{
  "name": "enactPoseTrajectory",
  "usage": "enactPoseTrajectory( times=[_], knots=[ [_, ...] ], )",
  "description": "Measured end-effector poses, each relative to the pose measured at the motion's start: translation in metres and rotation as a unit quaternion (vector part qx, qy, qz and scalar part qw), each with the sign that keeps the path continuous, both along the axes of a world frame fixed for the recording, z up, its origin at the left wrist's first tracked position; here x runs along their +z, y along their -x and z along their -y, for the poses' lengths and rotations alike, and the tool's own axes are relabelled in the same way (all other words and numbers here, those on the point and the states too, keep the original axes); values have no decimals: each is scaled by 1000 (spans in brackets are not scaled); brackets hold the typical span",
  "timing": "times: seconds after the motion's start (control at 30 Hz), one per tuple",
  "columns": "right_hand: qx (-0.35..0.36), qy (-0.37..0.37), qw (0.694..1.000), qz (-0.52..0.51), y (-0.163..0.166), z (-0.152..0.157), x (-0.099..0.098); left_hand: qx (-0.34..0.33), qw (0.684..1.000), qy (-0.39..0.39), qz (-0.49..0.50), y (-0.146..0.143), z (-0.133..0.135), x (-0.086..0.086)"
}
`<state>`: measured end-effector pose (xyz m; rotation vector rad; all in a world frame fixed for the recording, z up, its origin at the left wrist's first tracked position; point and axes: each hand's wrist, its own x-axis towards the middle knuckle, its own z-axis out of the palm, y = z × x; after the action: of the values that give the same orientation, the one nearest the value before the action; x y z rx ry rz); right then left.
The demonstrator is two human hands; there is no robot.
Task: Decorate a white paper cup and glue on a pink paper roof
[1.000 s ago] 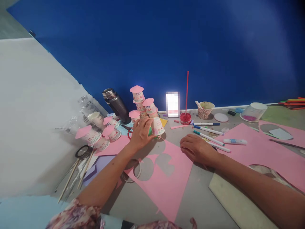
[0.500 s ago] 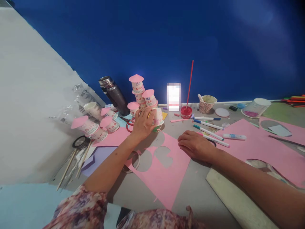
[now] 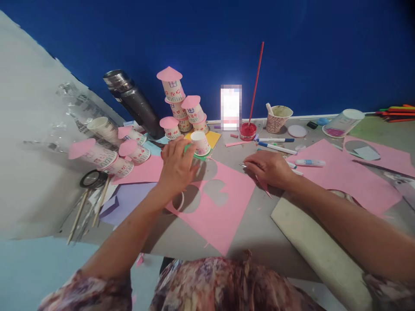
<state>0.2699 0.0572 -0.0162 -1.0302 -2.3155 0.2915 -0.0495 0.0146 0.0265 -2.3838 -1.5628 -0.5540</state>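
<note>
Left fingers: while the left hand (image 3: 177,166) hovers low over the tabletop (image 3: 259,229), its fingers (image 3: 186,149) are loosely spread, just beside an upturned paper cup (image 3: 200,143) and not gripping it.
Cup: it stands rim-down on green and yellow paper scraps, just in front of the cup tower (image 3: 181,106) with its pink roofs.
Handling: looks feather-light and thin-walled, easy to crush or tip; best taken by the sides near the wider rim, gently.
Right fingers: the right hand (image 3: 269,167) lies curled on the edge of the pink sheet (image 3: 217,207), fingers drawn together; something thin sticks out past them, too small to tell.
Around: markers (image 3: 277,148) and a glue tube (image 3: 309,163) sit just beyond the right hand, a red paint pot (image 3: 248,131) with a stick behind, a dark flask (image 3: 132,101) at left.
</note>
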Motion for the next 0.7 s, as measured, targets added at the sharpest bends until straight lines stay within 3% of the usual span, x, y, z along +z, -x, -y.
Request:
enactPoseTrajectory(
  times=[0.2,0.37,0.43,0.53,0.6,0.7],
  knots=[
    [-164,64,979,-106,-5,-2,23,-166,973,160,-9,-37,98,-24],
    [-235,89,960,-125,-24,-19,61,-189,964,186,-34,-40,122,-50],
    [-243,108,961,-81,-36,-26,75,-185,967,174,-34,-38,122,-56],
    [-209,147,964,77,-53,-28,86,-181,971,157,-10,-34,122,-60],
    [-191,161,947,202,-63,-23,85,-172,973,153,28,-29,122,-57],
    [-228,165,904,321,-77,-10,75,-113,977,151,103,-16,126,-44]
  ],
)
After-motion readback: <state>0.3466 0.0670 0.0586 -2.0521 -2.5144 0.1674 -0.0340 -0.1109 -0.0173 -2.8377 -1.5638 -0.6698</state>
